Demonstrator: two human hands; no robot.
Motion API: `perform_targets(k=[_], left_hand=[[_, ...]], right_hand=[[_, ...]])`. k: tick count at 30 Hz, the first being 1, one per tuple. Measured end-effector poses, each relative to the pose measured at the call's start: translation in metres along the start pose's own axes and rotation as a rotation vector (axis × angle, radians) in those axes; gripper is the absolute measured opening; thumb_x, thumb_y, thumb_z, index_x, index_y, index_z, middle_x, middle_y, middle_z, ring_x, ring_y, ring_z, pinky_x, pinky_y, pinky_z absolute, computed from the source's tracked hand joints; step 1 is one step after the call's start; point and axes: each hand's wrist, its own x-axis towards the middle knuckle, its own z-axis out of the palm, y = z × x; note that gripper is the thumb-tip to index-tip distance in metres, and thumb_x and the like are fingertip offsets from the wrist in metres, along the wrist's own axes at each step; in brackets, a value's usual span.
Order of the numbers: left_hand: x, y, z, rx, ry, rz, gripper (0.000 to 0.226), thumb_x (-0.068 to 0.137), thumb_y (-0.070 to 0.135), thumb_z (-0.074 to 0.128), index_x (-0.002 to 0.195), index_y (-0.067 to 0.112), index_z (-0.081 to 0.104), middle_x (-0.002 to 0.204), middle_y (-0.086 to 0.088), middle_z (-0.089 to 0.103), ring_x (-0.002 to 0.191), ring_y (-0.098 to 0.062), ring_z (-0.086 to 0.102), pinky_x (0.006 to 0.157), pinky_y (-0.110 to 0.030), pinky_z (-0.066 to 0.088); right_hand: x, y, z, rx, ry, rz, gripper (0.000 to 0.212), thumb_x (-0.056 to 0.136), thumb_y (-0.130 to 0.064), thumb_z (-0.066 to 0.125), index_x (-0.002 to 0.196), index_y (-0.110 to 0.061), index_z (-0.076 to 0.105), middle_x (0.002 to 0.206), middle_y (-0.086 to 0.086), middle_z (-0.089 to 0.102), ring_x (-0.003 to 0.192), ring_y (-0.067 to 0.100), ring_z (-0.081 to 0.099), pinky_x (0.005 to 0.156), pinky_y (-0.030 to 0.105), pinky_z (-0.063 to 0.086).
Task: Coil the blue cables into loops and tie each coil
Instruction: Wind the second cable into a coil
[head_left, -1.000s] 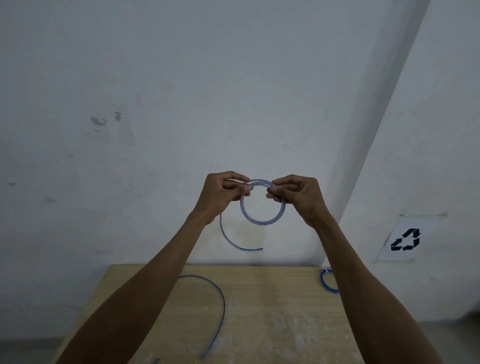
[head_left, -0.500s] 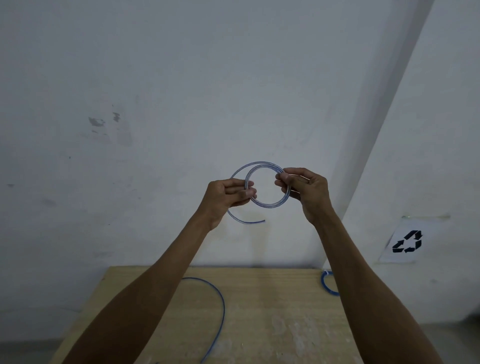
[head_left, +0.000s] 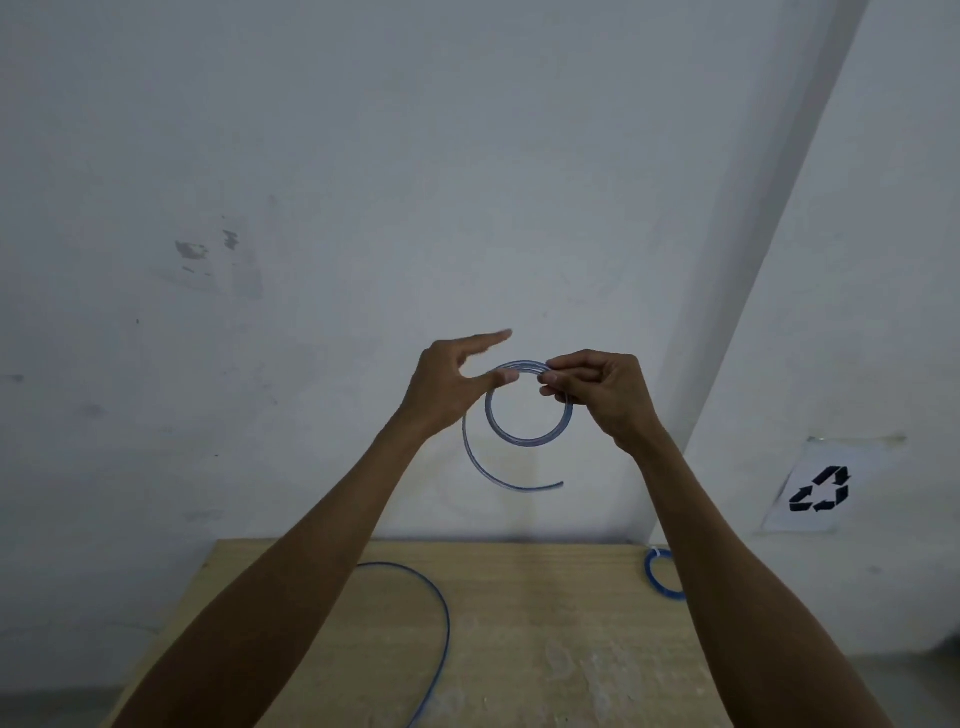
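A blue cable coil (head_left: 524, 441) hangs in the air in front of the wall, wound into a small ring with a loose tail curving below it. My right hand (head_left: 602, 389) pinches the top right of the ring with curled fingers. My left hand (head_left: 457, 382) is at the ring's upper left with fingers stretched out straight; its thumb touches the cable. A second blue cable (head_left: 431, 623) lies uncoiled on the wooden table (head_left: 545, 623). A small finished blue coil (head_left: 660, 574) rests at the table's far right edge.
The table stands against a white wall, in a corner. A paper sheet with a recycling symbol (head_left: 821, 488) is stuck on the right wall. Grey floor shows beside the table on both sides.
My left hand has let go of its grip and spread its fingers straight. The loose tail has dropped lower below the ring. Both hands sit slightly lower than half a second ago.
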Motion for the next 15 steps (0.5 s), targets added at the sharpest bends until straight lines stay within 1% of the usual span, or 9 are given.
perform_targets(k=[1,2,4,6,8,10,12,15], left_hand=[[0.002,0.0,-0.001,-0.071,-0.07,-0.03,0.048,0.084,0.031,0.084,0.13,0.028,0.071,0.127,0.004,0.073,0.118,-0.004,0.067,0.109,-0.037,0.051],[0.004,-0.001,-0.002,-0.118,-0.093,-0.049,0.042,0.085,0.023,0.084,0.125,0.023,0.074,0.117,0.001,0.077,0.111,-0.007,0.072,0.108,-0.04,0.053],[0.004,-0.001,-0.002,-0.216,-0.105,-0.071,0.032,0.085,0.012,0.083,0.117,0.01,0.078,0.103,-0.007,0.08,0.098,-0.018,0.077,0.1,-0.041,0.058],[0.001,0.0,-0.003,-0.336,-0.106,-0.099,0.028,0.085,0.005,0.081,0.113,0.002,0.077,0.096,-0.016,0.08,0.09,-0.028,0.079,0.09,-0.041,0.062],[-0.001,0.0,-0.004,-0.404,-0.092,-0.123,0.026,0.086,0.002,0.079,0.111,-0.001,0.076,0.095,-0.019,0.079,0.088,-0.033,0.078,0.086,-0.041,0.062],[-0.004,-0.001,-0.004,-0.453,-0.094,-0.146,0.026,0.087,0.0,0.077,0.112,-0.003,0.075,0.097,-0.021,0.078,0.089,-0.034,0.078,0.084,-0.038,0.063],[-0.006,-0.001,-0.005,-0.49,-0.111,-0.16,0.026,0.087,0.0,0.076,0.112,-0.002,0.075,0.098,-0.021,0.078,0.091,-0.034,0.078,0.085,-0.037,0.063],[-0.011,-0.001,-0.008,-0.531,-0.163,-0.166,0.025,0.087,0.0,0.075,0.112,0.001,0.075,0.1,-0.02,0.078,0.093,-0.033,0.078,0.086,-0.036,0.063]], right_hand=[[0.0,-0.001,0.001,0.012,-0.018,0.003,0.016,0.086,0.0,0.076,0.101,0.006,0.074,0.089,0.021,0.078,0.08,0.032,0.078,0.076,0.037,0.062],[0.001,-0.002,0.001,0.023,-0.029,0.006,0.016,0.086,0.0,0.076,0.101,0.006,0.074,0.09,0.021,0.078,0.081,0.033,0.078,0.076,0.037,0.062],[0.001,-0.004,0.001,0.034,-0.04,0.007,0.016,0.087,0.0,0.076,0.102,0.004,0.074,0.091,0.022,0.078,0.082,0.034,0.078,0.077,0.037,0.062],[0.0,-0.005,0.001,0.044,-0.055,0.019,0.017,0.088,-0.001,0.075,0.104,0.004,0.074,0.092,0.021,0.078,0.083,0.034,0.078,0.079,0.037,0.062],[-0.001,-0.006,0.0,0.057,-0.09,0.061,0.02,0.089,-0.004,0.075,0.108,0.002,0.073,0.095,0.02,0.078,0.088,0.034,0.077,0.082,0.038,0.061],[-0.003,-0.008,-0.002,0.075,-0.139,0.103,0.026,0.088,-0.008,0.076,0.112,0.0,0.074,0.098,0.02,0.078,0.094,0.034,0.077,0.085,0.037,0.061],[-0.005,-0.01,-0.005,0.107,-0.173,0.12,0.027,0.087,-0.006,0.076,0.114,0.0,0.073,0.099,0.022,0.077,0.095,0.036,0.076,0.085,0.036,0.06],[-0.007,-0.012,-0.008,0.184,-0.198,0.163,0.024,0.089,0.0,0.071,0.113,0.0,0.073,0.1,0.024,0.077,0.094,0.037,0.076,0.083,0.032,0.06]])
